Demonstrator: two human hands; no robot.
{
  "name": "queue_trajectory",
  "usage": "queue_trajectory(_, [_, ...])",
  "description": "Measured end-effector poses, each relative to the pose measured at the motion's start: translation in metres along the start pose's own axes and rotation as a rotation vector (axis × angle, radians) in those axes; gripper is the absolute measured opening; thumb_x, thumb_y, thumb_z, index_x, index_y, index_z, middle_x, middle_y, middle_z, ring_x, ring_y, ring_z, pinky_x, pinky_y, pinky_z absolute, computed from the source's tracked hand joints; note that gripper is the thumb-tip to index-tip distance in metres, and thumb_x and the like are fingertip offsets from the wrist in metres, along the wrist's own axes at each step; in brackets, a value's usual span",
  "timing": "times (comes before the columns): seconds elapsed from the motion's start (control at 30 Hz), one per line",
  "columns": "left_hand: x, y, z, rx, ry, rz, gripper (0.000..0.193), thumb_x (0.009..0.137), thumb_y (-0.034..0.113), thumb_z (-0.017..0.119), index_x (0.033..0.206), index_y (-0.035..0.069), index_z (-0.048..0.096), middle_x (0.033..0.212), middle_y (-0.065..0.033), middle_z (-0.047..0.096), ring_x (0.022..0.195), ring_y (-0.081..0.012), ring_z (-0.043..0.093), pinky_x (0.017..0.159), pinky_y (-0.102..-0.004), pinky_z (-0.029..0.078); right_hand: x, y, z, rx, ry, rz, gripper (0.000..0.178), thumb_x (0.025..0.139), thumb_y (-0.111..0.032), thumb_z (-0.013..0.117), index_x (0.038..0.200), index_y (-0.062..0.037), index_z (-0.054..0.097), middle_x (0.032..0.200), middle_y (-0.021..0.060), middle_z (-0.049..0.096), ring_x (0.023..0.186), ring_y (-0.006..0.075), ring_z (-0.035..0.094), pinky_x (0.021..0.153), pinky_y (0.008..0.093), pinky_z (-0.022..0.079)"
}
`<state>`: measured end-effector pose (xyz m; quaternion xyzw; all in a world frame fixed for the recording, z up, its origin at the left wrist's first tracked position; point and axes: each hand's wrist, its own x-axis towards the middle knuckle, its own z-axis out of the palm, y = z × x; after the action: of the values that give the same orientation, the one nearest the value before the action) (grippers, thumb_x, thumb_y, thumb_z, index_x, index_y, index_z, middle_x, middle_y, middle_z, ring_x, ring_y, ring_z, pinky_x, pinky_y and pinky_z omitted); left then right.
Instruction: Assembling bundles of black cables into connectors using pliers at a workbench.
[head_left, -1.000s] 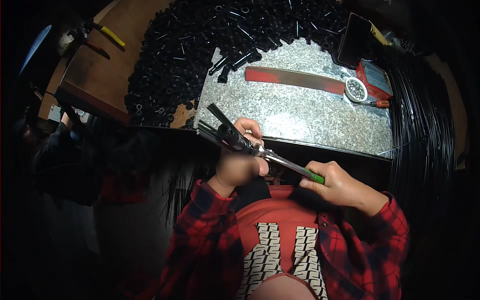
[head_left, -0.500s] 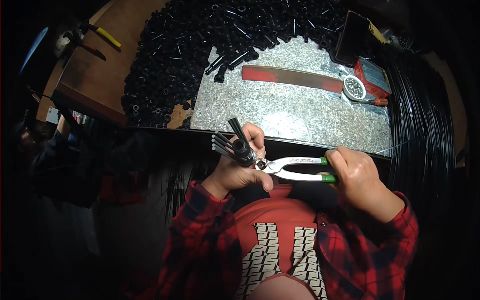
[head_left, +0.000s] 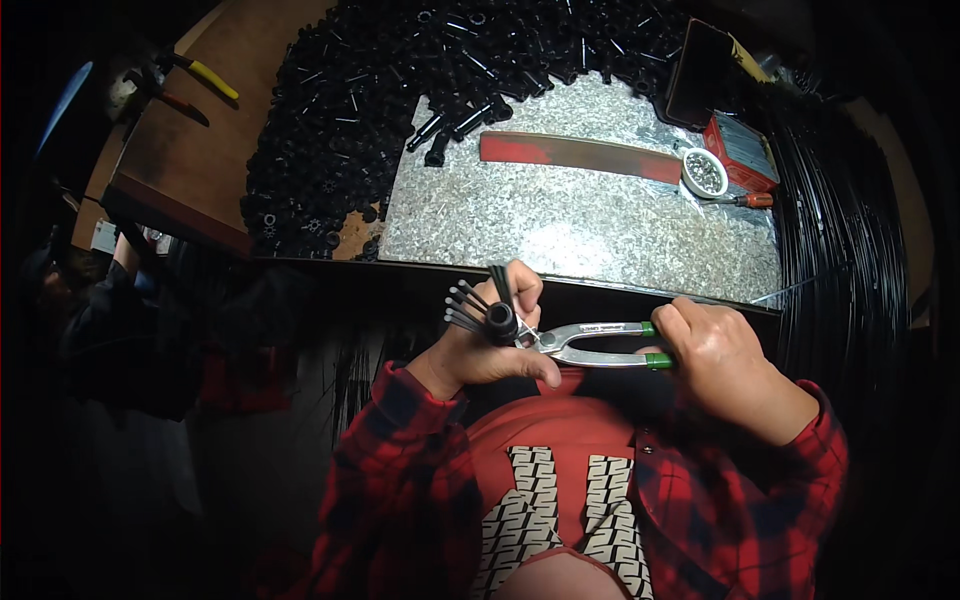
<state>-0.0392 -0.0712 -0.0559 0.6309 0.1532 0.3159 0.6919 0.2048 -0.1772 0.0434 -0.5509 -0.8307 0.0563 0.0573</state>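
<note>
My left hand (head_left: 470,352) is closed around a black tubular hub (head_left: 501,320) with several thin black rods (head_left: 464,304) fanning out of it; it resembles an umbrella runner with ribs. The hub's open round end faces up. In my right hand (head_left: 728,360) are end-cutting pincers (head_left: 552,342) with green-tipped handles, held level. Their jaws sit right beside the hub, at my left fingers. What exactly lies between the jaws is too small to tell. Both hands are in front of the bench edge, above my lap.
A pile of black tubular parts (head_left: 350,130) covers the bench's far left. On the speckled board (head_left: 480,220) lie a red-brown strip (head_left: 580,157), a white cup (head_left: 705,174) of small metal pieces, a screwdriver (head_left: 758,201) and a red box (head_left: 738,155). Long black rods (head_left: 835,210) line the right.
The hub and the pincers' jaws have shifted slightly to the right and down with my left hand. The hub's open end has tilted a little. My right hand is almost unmoved.
</note>
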Motion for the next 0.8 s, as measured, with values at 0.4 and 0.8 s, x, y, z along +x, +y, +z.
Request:
queue_trajectory(0.4, [-0.002, 0.001, 0.005, -0.168, 0.279, -0.013, 0.080, 0.047, 0.034, 0.090, 0.095, 0.013, 0.030, 0.062, 0.0068, 0.040, 0.054, -0.0037, 0.039, 0.052, -0.0191, 0.031, 0.002, -0.009, 0.001, 0.755, -0.222, 0.082, 0.038, 0.089, -0.020, 0.062, 0.119, -0.0022, 0.046, 0.082, 0.0201, 0.063, 0.074, 0.0384, 0.062, 0.062, 0.0428, 0.048])
queue_trajectory(0.8, [0.003, 0.001, 0.008, -0.108, 0.232, 0.017, 0.074, 0.048, 0.014, 0.095, 0.092, 0.012, 0.036, 0.070, 0.0064, 0.039, 0.058, -0.0022, 0.040, 0.050, -0.0177, 0.036, 0.000, -0.013, -0.020, 0.830, -0.467, 0.257, 0.033, 0.094, -0.022, 0.057, 0.119, -0.0014, 0.050, 0.070, 0.0197, 0.060, 0.063, 0.0334, 0.061, 0.058, 0.0375, 0.046])
